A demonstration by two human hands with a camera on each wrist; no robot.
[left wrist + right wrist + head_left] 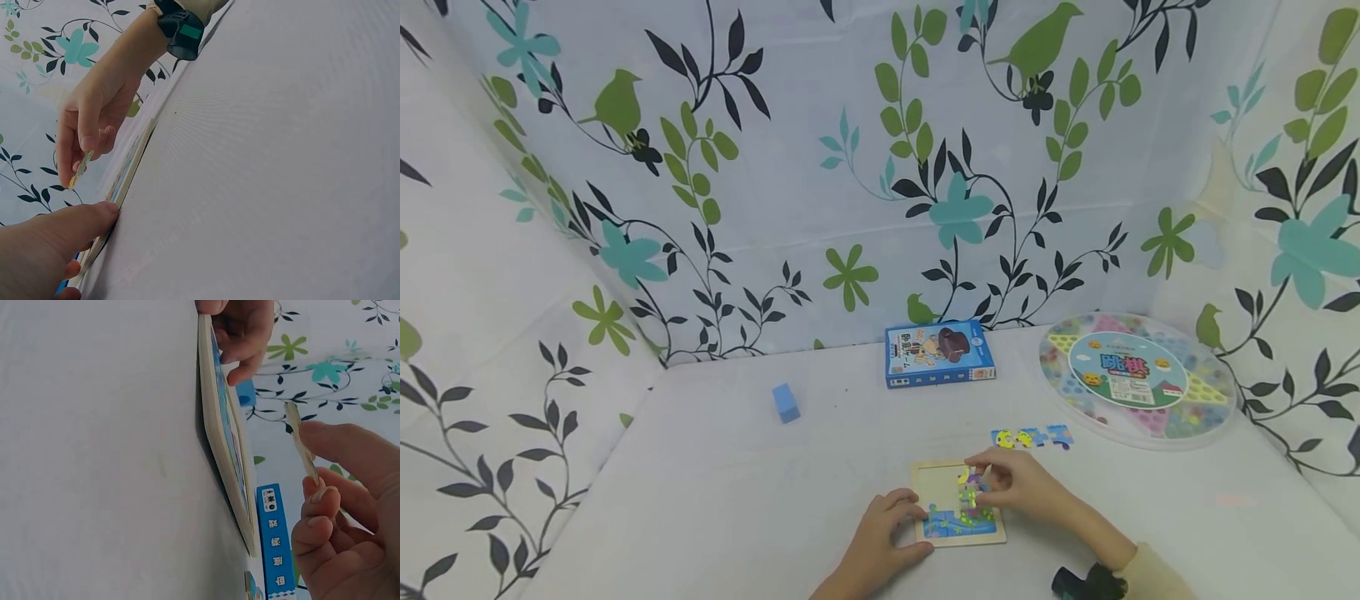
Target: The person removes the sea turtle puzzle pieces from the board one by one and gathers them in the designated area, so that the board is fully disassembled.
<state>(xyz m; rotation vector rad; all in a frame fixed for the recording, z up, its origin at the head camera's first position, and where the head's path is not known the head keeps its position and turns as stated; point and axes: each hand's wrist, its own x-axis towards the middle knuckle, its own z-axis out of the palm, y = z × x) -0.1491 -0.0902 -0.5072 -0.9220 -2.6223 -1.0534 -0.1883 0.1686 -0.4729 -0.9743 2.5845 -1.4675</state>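
Note:
A wooden-framed jigsaw puzzle tray lies on the white table, with blue pieces along its near side and bare board at its upper left. My left hand grips the tray's left side, thumb on the near edge and fingers along the left rim. Above the tray's right half, my right hand pinches a puzzle piece between thumb and fingers. That piece stands tilted, apart from the tray, in both wrist views. Several loose puzzle pieces lie just beyond the right hand.
Behind the tray lies a blue game box. A round Chinese checkers set sits at the back right. A small blue block is at the back left. Patterned cloth hangs behind the table.

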